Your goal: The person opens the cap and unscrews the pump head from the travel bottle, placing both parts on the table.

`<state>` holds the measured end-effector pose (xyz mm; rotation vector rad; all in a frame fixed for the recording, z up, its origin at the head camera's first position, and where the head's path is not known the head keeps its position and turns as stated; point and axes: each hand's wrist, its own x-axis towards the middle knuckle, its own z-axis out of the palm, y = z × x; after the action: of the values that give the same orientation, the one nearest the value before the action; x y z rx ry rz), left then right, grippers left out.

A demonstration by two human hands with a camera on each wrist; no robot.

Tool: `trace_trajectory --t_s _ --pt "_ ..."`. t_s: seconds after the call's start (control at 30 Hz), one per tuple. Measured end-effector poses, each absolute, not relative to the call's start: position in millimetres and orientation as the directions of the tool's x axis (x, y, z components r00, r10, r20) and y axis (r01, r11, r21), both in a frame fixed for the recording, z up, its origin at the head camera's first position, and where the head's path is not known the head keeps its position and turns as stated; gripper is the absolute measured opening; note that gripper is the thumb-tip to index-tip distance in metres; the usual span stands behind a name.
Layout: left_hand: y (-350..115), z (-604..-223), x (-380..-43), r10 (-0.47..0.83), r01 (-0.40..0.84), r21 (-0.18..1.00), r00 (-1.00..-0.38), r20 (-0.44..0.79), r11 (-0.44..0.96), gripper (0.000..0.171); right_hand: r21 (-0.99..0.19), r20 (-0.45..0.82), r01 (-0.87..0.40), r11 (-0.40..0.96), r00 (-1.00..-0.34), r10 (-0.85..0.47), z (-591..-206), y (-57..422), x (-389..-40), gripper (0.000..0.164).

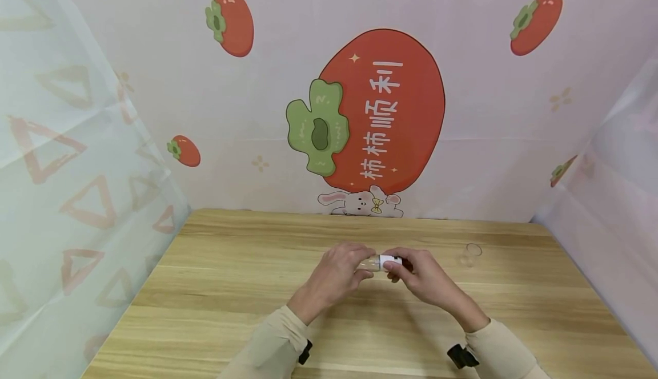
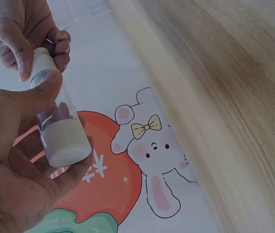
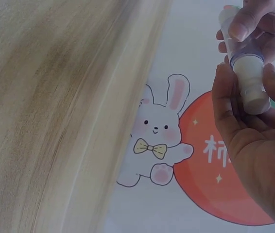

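Observation:
A small clear bottle [image 1: 370,263] with a white top [image 1: 389,261] lies sideways between both hands, above the table in the head view. My left hand [image 1: 341,267] grips its clear body; in the left wrist view the thumb lies across it and the fingers curl behind. That view also shows the white base [image 2: 68,150] of the bottle. My right hand [image 1: 424,276] pinches the white top between thumb and fingers. In the right wrist view the narrower end of the top [image 3: 255,101] points toward the right palm.
A clear, round-rimmed cap-like piece [image 1: 470,254] stands on the wooden table [image 1: 231,287], to the right of the hands. Behind the table's far edge hangs a printed cloth [image 1: 478,111] with persimmons and a rabbit. Patterned cloth [image 1: 67,139] also hangs along the left side.

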<state>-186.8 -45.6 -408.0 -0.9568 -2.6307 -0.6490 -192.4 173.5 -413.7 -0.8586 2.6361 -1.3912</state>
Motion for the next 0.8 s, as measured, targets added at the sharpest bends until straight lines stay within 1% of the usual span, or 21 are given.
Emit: trace_trajectory --t_s 0.2,0.33,0.43,0.67,0.8 --pt "-45.2 -406.7 -187.2 0.546 0.649 0.375 -0.760 0.351 0.662 0.036 -0.740 0.247 -0.487 0.464 -0.838 -0.486 -415.0 175.6 -192.0 0.010" --pt "-45.8 -407.6 -188.3 0.551 0.637 0.406 -0.771 0.320 0.655 0.038 -0.712 0.277 -0.518 0.474 -0.828 -0.487 -415.5 176.8 -192.1 0.010" --pt "-46.4 -408.0 -189.1 0.554 0.626 0.437 -0.778 0.297 0.645 0.038 -0.709 0.295 -0.529 0.467 -0.824 -0.485 -415.9 176.9 -192.0 0.014" --pt "-47.2 -409.0 -191.9 0.557 0.573 0.553 -0.801 0.220 0.606 0.033 -0.703 0.339 -0.561 0.436 -0.804 -0.489 -415.8 178.7 -190.1 0.025" --pt "-47.4 -408.9 -193.2 0.569 0.540 0.606 -0.805 0.170 0.583 0.031 -0.700 0.371 -0.587 0.406 -0.785 -0.496 -416.4 180.2 -188.6 0.027"
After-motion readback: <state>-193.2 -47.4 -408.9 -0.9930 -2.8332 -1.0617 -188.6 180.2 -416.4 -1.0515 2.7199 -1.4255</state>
